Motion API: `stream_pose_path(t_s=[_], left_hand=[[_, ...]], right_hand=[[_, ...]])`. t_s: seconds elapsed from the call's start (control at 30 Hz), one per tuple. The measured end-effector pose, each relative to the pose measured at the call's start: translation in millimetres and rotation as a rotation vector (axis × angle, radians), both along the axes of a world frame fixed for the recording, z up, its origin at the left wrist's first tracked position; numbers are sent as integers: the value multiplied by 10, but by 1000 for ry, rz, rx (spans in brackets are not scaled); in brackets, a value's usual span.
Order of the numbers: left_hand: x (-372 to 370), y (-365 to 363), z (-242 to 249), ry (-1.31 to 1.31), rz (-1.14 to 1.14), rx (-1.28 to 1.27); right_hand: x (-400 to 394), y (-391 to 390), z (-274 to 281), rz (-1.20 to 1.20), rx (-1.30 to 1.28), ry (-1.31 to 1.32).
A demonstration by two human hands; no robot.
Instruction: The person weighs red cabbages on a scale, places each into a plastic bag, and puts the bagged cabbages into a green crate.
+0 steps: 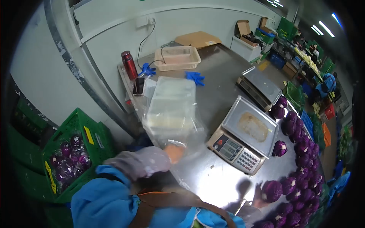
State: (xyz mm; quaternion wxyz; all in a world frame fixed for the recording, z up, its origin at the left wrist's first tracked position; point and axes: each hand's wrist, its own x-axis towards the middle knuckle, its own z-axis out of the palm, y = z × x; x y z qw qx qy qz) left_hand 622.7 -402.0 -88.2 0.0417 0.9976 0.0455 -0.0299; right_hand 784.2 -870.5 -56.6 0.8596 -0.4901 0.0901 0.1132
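Observation:
My left hand (175,152), somewhat blurred, is at the front edge of a stack of clear plastic bags (172,100). Loose clear film of one plastic bag (195,146) surrounds its fingers, which seem closed on it. At the lower right, my right hand (259,197) grips a red cabbage (272,191) from its left side; some fingers are hidden behind the cabbage. Many more red cabbages (303,173) lie piled along the table's right side. Between the bags and the pile stands a digital scale (243,133) with a bare, stained pan.
A second scale (262,85) stands behind. Blue gloves (195,78), a cream basket (177,59), a red flask (129,65) and a phone (138,86) lie at the back. A green crate (78,121) with bagged cabbages is at left. A person (327,84) works far off.

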Motion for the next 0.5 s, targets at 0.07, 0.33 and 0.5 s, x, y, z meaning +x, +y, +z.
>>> stream_pose_path(t_s=[0.07, 0.33, 0.5], left_hand=[[53, -261, -102, 353, 21, -52], [-348, -883, 1361, -27, -107, -342], [-472, -1158, 1534, -214, -381, -692]], right_hand=[[-348, 769, 201, 201, 86, 9], [-1441, 1990, 362, 898, -1044, -845], [-1579, 1852, 310, 386, 474, 329]])
